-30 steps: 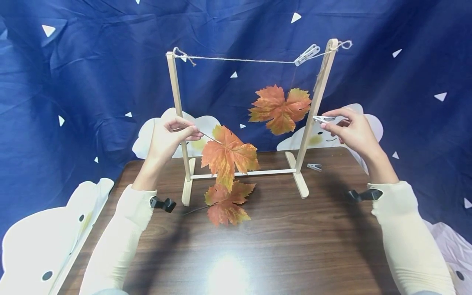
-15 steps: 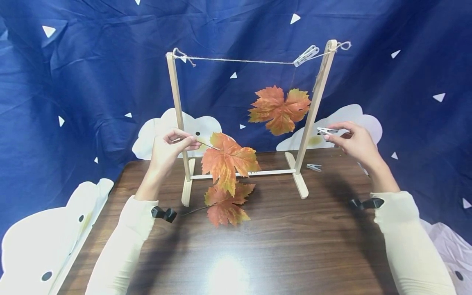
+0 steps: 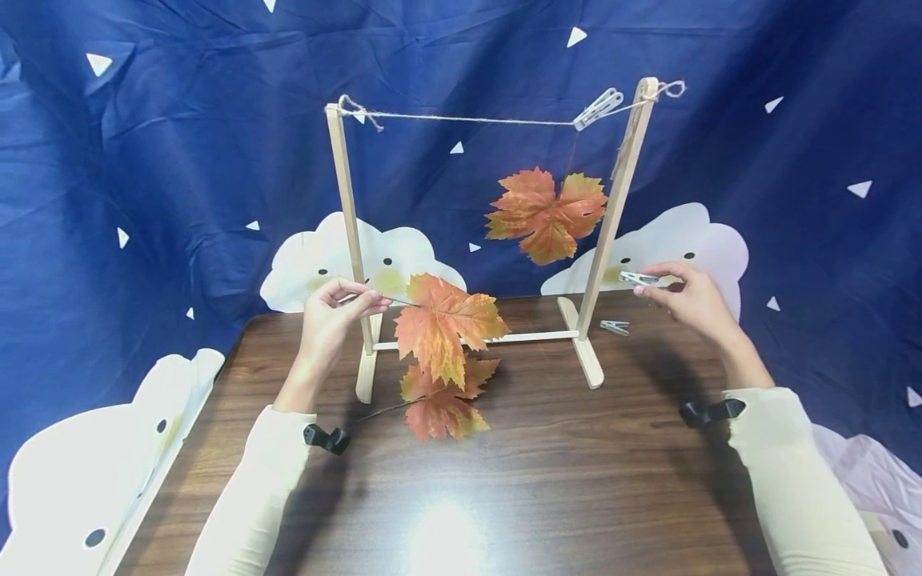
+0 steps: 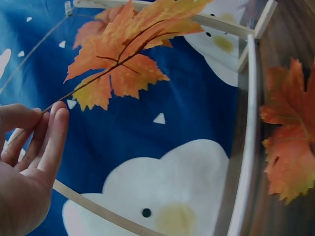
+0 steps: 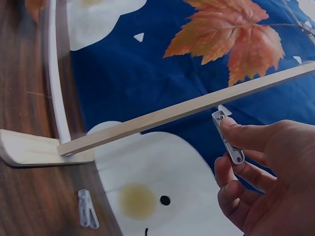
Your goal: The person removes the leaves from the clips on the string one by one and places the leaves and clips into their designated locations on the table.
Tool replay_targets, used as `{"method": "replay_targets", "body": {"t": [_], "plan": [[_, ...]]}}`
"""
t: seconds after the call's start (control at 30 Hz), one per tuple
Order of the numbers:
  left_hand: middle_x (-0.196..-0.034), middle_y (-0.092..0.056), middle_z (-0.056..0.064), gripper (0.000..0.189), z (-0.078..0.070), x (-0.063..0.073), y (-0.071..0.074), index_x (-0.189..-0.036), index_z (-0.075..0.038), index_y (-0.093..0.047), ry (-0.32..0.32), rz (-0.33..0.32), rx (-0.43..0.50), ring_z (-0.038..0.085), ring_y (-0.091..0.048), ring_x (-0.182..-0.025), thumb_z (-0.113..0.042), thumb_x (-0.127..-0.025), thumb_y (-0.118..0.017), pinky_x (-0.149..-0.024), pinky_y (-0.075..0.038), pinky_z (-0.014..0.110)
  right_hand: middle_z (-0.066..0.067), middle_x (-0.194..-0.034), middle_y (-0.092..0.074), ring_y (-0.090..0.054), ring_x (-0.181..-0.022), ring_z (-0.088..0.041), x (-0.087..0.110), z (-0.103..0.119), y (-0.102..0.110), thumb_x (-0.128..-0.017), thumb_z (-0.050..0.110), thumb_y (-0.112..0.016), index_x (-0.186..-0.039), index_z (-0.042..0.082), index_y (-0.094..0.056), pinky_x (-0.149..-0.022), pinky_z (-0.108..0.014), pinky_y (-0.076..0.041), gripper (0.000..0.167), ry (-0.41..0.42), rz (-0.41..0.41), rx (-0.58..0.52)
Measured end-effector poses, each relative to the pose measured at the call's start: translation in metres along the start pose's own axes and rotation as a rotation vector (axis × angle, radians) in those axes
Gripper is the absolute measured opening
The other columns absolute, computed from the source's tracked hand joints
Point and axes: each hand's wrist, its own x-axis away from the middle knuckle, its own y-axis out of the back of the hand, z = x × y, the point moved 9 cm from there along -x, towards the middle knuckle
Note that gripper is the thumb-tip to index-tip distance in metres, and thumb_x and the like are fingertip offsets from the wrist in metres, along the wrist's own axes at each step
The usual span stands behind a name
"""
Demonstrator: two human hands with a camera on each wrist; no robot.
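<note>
My left hand (image 3: 327, 320) pinches the thin stem of an orange artificial maple leaf (image 3: 446, 324), held in front of the frame's left post. In the left wrist view the stem runs between thumb and fingertips, with the leaf's veined side showing. My right hand (image 3: 695, 300) pinches a pale clothespin (image 3: 638, 278) to the right of the right post. A second leaf (image 3: 445, 412) lies on the table, partly hidden by the held one. A third leaf (image 3: 547, 214) hangs by its stem from a white clothespin (image 3: 599, 109) on the string (image 3: 461, 119).
A wooden frame (image 3: 612, 216) with two posts and a low white crossbar (image 3: 533, 337) stands toward the table's back. Another clothespin (image 3: 615, 327) lies beside its right foot. Behind the brown table (image 3: 576, 480) hangs a blue cloth (image 3: 446, 48) with cloud shapes.
Both hands have moved lower, the left with its leaf and the right with its clothespin. The held leaf now overlaps more of the leaf on the table. The hanging leaf has stayed put.
</note>
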Motion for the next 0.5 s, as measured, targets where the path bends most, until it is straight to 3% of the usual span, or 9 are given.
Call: {"method": "replay_targets", "body": {"t": [0.1,0.3,0.5], "plan": [[-0.089,-0.08,0.009,0.014,0.01,0.004,0.004,-0.1,0.011,-0.067,-0.005,-0.01,0.001,0.021,-0.082,-0.084,0.003,-0.095,-0.076,-0.086,-0.066,0.039,0.007,-0.099,-0.056,-0.055,-0.06,0.002,0.001,-0.005,-0.005,-0.097,0.015,-0.079,-0.13,-0.004,-0.068,-0.046,-0.021,-0.044,0.039,0.013,0.009,-0.005],[-0.089,-0.081,0.01,0.01,0.029,0.013,0.008,-0.1,0.01,-0.066,0.016,-0.024,-0.005,0.023,-0.083,-0.085,0.005,-0.096,-0.073,-0.085,-0.066,0.04,0.006,-0.068,-0.062,-0.05,-0.051,-0.003,0.002,-0.018,-0.01,-0.097,0.014,-0.078,-0.129,-0.005,-0.068,-0.044,-0.024,-0.043,0.038,0.015,0.031,0.017],[-0.087,-0.081,0.009,0.008,0.046,0.022,0.009,-0.099,0.009,-0.067,0.058,-0.039,0.021,0.023,-0.083,-0.084,0.006,-0.095,-0.073,-0.084,-0.066,0.038,0.009,-0.065,-0.061,-0.053,-0.052,-0.006,0.001,-0.037,-0.017,-0.098,0.015,-0.077,-0.132,-0.003,-0.067,-0.046,-0.025,-0.046,0.039,-0.009,0.062,0.036]]}}
